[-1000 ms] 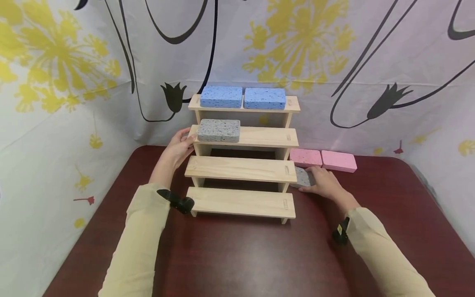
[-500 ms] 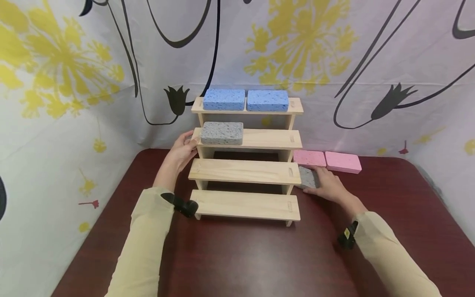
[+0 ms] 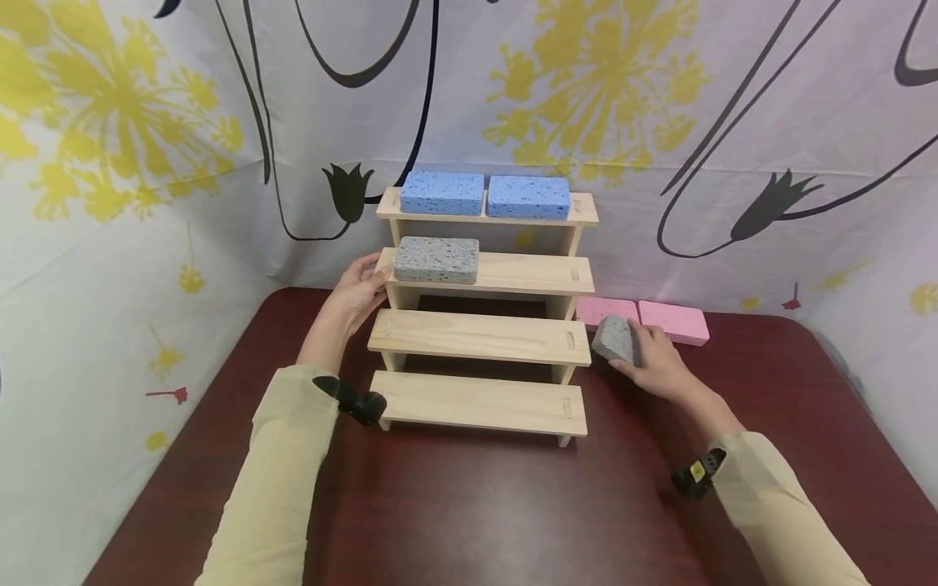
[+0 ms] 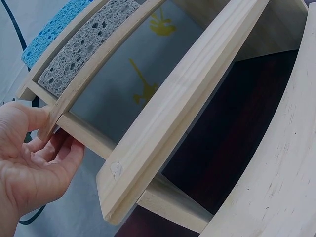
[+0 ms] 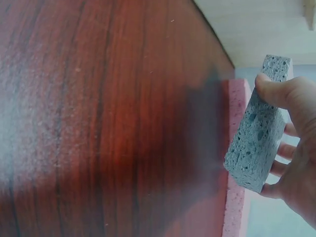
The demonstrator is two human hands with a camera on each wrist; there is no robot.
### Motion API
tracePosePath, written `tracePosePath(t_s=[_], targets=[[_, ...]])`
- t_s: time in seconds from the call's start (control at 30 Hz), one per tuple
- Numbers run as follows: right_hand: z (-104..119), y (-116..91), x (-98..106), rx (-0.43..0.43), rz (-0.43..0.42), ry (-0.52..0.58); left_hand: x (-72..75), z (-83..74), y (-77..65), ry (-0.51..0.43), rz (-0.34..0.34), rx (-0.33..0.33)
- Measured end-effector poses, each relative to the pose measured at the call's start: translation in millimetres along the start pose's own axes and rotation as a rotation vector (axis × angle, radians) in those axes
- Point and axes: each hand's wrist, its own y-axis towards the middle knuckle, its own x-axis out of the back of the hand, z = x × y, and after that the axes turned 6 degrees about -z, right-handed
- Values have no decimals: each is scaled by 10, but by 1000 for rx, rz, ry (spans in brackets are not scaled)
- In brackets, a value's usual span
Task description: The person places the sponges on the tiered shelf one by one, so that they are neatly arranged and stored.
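Observation:
My right hand point(image 3: 657, 362) grips a grey sponge point(image 5: 259, 133) between thumb and fingers, tilted and lifted off the table beside the rack's right side. With the thumb on top and fingers below, my left hand point(image 4: 39, 163) pinches the left end of a shelf on the wooden tiered rack point(image 3: 479, 335). On that same shelf, second from the top, lies another grey sponge point(image 3: 436, 260) at the left. Two blue sponges point(image 3: 442, 194) rest side by side on the top shelf. The two lower shelves are bare wood.
Two pink sponges, one paler point(image 3: 672, 322) and one deeper pink point(image 3: 607, 311), lie on the dark red table point(image 3: 469, 505) right of the rack, against the patterned cloth backdrop point(image 3: 733, 163). The cloth also rises along both sides.
My right hand has raised the grey sponge from the table and tilted it, drawing it slightly away from the rack. The left hand keeps its hold on the shelf end.

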Motion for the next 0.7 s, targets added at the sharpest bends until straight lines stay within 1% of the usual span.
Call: tracePosePath(t_s=[0.13,0.27,0.43,0.6,0.7], targets=[[37,-13,99,-6,-20,69,-6,5,0,3,-2,4],[89,12,222,5,-74,121,4,-2,-6,5,4,-4],[195,59,357,9,-112,164,11,-9,-10,7,8,-19],[330,72,469,-7,-126,190,2,-4,-12,7,7,-11],[411,70,514,10,-150,224,-6,-4,-10,11,7,-10]])
